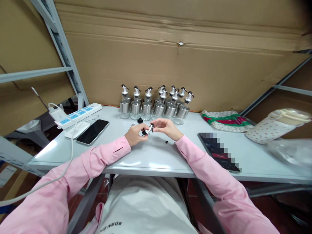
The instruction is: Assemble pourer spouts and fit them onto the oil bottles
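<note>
Over the middle of the table, my left hand grips a silver-and-black pour spout between thumb and fingers. My right hand pinches the black end of the same spout, its fingertips closed on it. A black ribbed stopper rests on the table just beyond my left hand. Below my right hand lies a tiny black piece, possibly a cap. Beyond both hands stand several glass oil bottles with steel sleeves, each topped by a similar spout with a black lever.
To the left are a phone, a power strip and a white cable. On the right lie a dark flat panel, a patterned cloth, a dotted flask and a clear plastic bag. Cardboard walls the back.
</note>
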A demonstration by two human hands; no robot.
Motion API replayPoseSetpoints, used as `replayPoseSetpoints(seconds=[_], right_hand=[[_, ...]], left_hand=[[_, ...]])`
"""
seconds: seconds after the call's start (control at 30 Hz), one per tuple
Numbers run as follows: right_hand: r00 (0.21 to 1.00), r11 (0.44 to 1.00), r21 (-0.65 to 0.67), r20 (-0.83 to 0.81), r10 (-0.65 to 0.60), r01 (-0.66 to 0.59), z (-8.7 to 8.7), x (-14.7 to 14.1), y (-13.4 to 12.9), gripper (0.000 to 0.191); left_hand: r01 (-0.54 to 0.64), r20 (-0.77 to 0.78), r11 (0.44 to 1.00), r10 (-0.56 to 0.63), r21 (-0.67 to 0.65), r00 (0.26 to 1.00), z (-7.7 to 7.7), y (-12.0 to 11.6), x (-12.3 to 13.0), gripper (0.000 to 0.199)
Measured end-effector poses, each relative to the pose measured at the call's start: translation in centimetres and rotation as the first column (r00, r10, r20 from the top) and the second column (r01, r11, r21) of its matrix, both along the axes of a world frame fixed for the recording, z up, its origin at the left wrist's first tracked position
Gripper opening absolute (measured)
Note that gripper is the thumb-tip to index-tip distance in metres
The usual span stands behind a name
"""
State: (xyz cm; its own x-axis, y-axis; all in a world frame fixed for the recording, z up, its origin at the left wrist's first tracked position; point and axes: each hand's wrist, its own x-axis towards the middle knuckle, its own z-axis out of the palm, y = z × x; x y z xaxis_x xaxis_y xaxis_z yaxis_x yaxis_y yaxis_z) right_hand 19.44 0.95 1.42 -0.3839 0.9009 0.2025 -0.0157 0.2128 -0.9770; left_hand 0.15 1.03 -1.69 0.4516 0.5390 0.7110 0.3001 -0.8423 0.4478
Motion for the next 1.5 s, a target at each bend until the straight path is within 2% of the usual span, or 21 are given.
replayPoseSetpoints(seconds=[0.13,0.4,0.63,0.77,0.9,1.03,1.17,1.27,1.33,1.37,1.4,1.43,1.47,1.5], right_hand=[[0.997,0.997,0.01,0.029,0.071,-0.071,0.0,-0.1,0.0,0.031],[0.997,0.991,0.128,0.072,0.02,-0.029,-0.1,-0.7,-0.6,0.032],[0.992,0.968,0.249,0.111,-0.059,0.03,0.1,-1.2,-1.1,0.03],[0.997,0.989,0.141,0.062,-0.043,0.034,0.2,-1.0,-0.8,0.033],[0.992,0.999,0.036,-0.126,0.01,-0.005,0.6,-0.7,-0.5,0.038],[0.97,0.998,-0.019,-0.24,0.046,-0.052,2.3,-0.6,-1.0,0.042],[0.963,0.99,0.137,-0.27,-0.007,0.045,6.2,-0.1,-0.5,0.043],[0.974,0.944,0.3,-0.216,-0.076,0.14,9.8,0.0,1.7,0.032],[0.974,0.881,0.413,-0.089,-0.211,0.229,11.8,-0.3,4.1,0.024],[0.946,0.827,0.485,0.0,-0.323,0.283,12.7,-0.6,5.4,0.022],[0.883,0.745,0.579,0.089,-0.461,0.331,13.4,-0.8,6.8,0.021],[0.791,0.661,0.683,0.199,-0.579,0.312,13.9,-1.0,8.2,0.02],[0.669,0.592,0.77,0.312,-0.675,0.238,14.4,-1.2,9.5,0.019],[0.528,0.556,0.82,0.416,-0.741,0.135,14.7,-1.4,10.8,0.017]], left_hand=[[0.016,-0.039,1.0,-0.017,-0.018,0.999,0.4,0.1,-0.3,0.027],[0.021,0.026,0.988,-0.018,-0.151,0.999,0.1,0.5,-0.5,0.032],[0.037,0.029,0.985,-0.033,-0.168,0.999,-0.1,0.6,-0.5,0.033],[0.047,0.047,0.982,-0.039,-0.185,0.998,0.2,0.4,-0.1,0.035],[0.113,0.11,0.982,-0.097,-0.151,0.989,0.5,-0.1,0.5,0.039],[0.083,0.171,0.996,-0.079,-0.019,0.982,0.6,-0.3,0.5,0.041],[0.037,0.225,0.997,-0.053,0.074,0.973,0.4,0.0,0.2,0.042],[0.069,0.147,0.991,-0.086,0.117,0.985,0.4,-0.2,0.2,0.039],[0.102,0.071,0.981,-0.115,0.163,0.991,0.5,-0.5,0.2,0.037],[0.116,0.038,0.976,-0.125,0.186,0.991,0.6,-0.6,0.2,0.036],[0.125,0.011,0.971,-0.13,0.204,0.991,0.6,-0.7,0.2,0.035],[0.131,-0.009,0.967,-0.132,0.218,0.991,0.7,-0.8,0.1,0.033],[0.134,-0.024,0.965,-0.132,0.226,0.991,0.8,-0.9,0.1,0.032],[0.133,-0.037,0.964,-0.128,0.23,0.991,0.8,-0.9,0.1,0.03]])
